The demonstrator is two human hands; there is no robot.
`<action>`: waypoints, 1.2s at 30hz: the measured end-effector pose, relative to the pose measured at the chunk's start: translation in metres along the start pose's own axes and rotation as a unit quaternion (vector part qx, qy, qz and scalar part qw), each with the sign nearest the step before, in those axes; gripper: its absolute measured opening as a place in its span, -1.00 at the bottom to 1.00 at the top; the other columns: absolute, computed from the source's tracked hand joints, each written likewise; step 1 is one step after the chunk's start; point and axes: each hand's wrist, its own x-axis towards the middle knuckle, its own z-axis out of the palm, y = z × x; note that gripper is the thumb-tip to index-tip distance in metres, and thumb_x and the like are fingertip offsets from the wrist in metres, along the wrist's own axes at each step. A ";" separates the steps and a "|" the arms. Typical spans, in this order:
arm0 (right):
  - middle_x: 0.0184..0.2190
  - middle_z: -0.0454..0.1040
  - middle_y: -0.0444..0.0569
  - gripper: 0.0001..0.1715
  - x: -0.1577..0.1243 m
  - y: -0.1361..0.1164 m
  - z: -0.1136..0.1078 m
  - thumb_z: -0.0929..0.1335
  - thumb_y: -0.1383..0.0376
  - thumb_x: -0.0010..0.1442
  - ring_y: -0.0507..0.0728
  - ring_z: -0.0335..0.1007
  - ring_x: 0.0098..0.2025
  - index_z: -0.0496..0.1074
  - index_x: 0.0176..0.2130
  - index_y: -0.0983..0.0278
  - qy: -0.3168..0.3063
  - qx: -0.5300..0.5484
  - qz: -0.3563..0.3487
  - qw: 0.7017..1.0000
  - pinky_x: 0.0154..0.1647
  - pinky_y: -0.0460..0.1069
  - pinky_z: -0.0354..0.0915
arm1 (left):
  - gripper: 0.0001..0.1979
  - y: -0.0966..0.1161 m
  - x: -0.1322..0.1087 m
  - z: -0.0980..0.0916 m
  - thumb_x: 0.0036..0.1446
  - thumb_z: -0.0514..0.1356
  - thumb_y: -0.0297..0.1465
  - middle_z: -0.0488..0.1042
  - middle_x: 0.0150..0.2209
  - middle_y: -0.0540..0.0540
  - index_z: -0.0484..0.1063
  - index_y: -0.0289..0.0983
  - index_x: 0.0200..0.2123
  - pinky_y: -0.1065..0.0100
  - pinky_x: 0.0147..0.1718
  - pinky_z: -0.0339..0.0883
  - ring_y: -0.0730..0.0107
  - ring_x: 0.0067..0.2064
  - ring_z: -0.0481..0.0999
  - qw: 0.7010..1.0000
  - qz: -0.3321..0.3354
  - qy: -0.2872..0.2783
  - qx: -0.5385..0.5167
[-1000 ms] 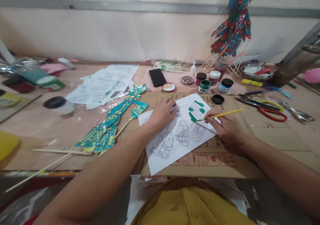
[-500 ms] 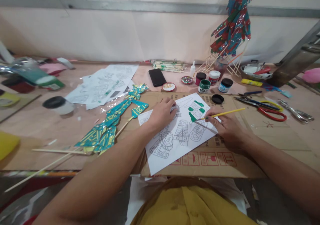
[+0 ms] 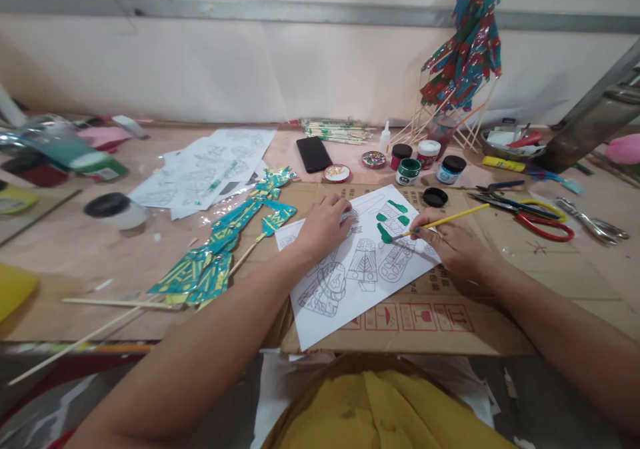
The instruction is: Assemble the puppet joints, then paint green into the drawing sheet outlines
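A white sheet with line drawings [image 3: 320, 329] lies tilted on a flat piece of cardboard [image 3: 480, 336]. Several patches near its top right are painted green. My left hand [image 3: 325, 226] rests flat on the upper left of the sheet, fingers outstretched and holding nothing. A yellow-handled paintbrush [image 3: 460, 215] is pinched in my right hand [image 3: 450, 242], and its tip touches the sheet beside the lowest green patch. An uncapped jar of green paint [image 3: 409, 172] stands beyond the sheet, and a black lid [image 3: 435, 198] lies near it.
Left of the sheet lies a teal and yellow figure on sticks [image 3: 220, 242], with more printed sheets [image 3: 200, 169] behind. Scissors [image 3: 540, 222] and pliers [image 3: 590, 219] are on the right. A phone [image 3: 314, 154], paint jars and a red-blue figure [image 3: 465, 56] stand along the back.
The right hand and brush have shifted very slightly, the brush tip staying by the lowest green patch. The left hand keeps its place on the sheet.
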 end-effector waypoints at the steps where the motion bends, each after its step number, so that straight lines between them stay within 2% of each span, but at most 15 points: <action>1: -0.32 0.53 -0.03 -0.74 0.000 0.000 0.000 0.21 0.21 0.31 0.14 0.43 -0.28 0.43 -0.32 0.20 -0.003 -0.001 -0.001 1.000 -0.18 0.04 0.32 | -0.82 0.000 0.000 0.000 0.27 0.10 -0.36 0.44 -0.04 -0.22 0.42 -0.27 -0.12 0.10 0.03 0.30 0.10 -0.01 0.44 1.000 0.000 0.001 0.000; 6: -0.35 0.52 -0.05 -0.77 0.002 -0.002 -0.004 0.23 0.23 0.29 0.13 0.42 -0.32 0.42 -0.33 0.21 -0.011 -0.002 0.010 1.000 -0.22 0.02 0.32 | -0.82 0.000 0.001 0.000 0.27 0.10 -0.36 0.45 -0.04 -0.22 0.42 -0.26 -0.11 0.09 0.02 0.30 0.08 -0.01 0.44 1.000 0.000 -0.001 0.007; 10: -0.35 0.51 -0.05 -0.76 -0.001 -0.003 -0.002 0.23 0.21 0.31 0.13 0.42 -0.30 0.42 -0.32 0.20 0.012 0.006 0.014 1.000 -0.23 0.01 0.32 | -0.81 0.000 0.001 0.000 0.27 0.09 -0.36 0.45 -0.04 -0.22 0.42 -0.26 -0.11 0.09 0.02 0.30 0.07 0.00 0.43 1.000 -0.001 -0.003 0.014; 16: -0.41 0.50 -0.05 -0.77 -0.003 0.001 0.003 0.26 0.22 0.28 0.12 0.41 -0.35 0.43 -0.37 0.21 -0.002 0.004 -0.025 1.000 -0.34 -0.02 0.29 | -0.81 0.000 0.001 0.000 0.27 0.09 -0.36 0.45 -0.05 -0.22 0.42 -0.27 -0.11 0.08 0.02 0.29 0.07 0.00 0.43 1.000 -0.001 -0.003 0.015; 21: -0.36 0.53 -0.04 -0.79 -0.003 -0.001 0.007 0.28 0.22 0.29 0.13 0.44 -0.29 0.45 -0.33 0.21 0.037 0.020 -0.017 0.999 -0.27 0.00 0.32 | -0.83 0.000 0.002 0.001 0.26 0.10 -0.36 0.45 -0.06 -0.21 0.42 -0.25 -0.13 0.08 0.03 0.29 0.08 0.00 0.43 1.000 0.000 -0.001 -0.001; 27: -0.40 0.52 -0.05 -0.78 -0.002 -0.005 0.003 0.26 0.25 0.28 0.13 0.43 -0.34 0.44 -0.36 0.20 0.004 0.008 -0.013 1.000 -0.31 0.00 0.32 | -0.83 0.001 0.001 0.000 0.26 0.10 -0.36 0.45 -0.06 -0.21 0.42 -0.25 -0.13 0.08 0.03 0.29 0.08 0.01 0.43 1.000 -0.003 -0.002 0.003; 33: -0.35 0.53 -0.05 -0.80 -0.001 0.000 0.006 0.27 0.23 0.28 0.14 0.44 -0.29 0.44 -0.33 0.21 0.049 0.022 -0.007 0.999 -0.25 0.02 0.34 | -0.83 0.000 0.002 0.001 0.26 0.10 -0.37 0.45 -0.06 -0.21 0.42 -0.24 -0.12 0.06 0.03 0.29 0.07 0.01 0.42 1.000 -0.003 -0.001 -0.001; 36: -0.33 0.54 -0.04 -0.81 -0.001 -0.002 0.007 0.27 0.27 0.28 0.14 0.46 -0.27 0.45 -0.32 0.21 0.041 0.016 -0.012 0.999 -0.24 0.01 0.34 | -0.83 0.000 0.002 0.001 0.26 0.11 -0.36 0.45 -0.05 -0.21 0.42 -0.24 -0.13 0.07 0.03 0.29 0.06 0.01 0.43 1.000 -0.003 0.001 0.002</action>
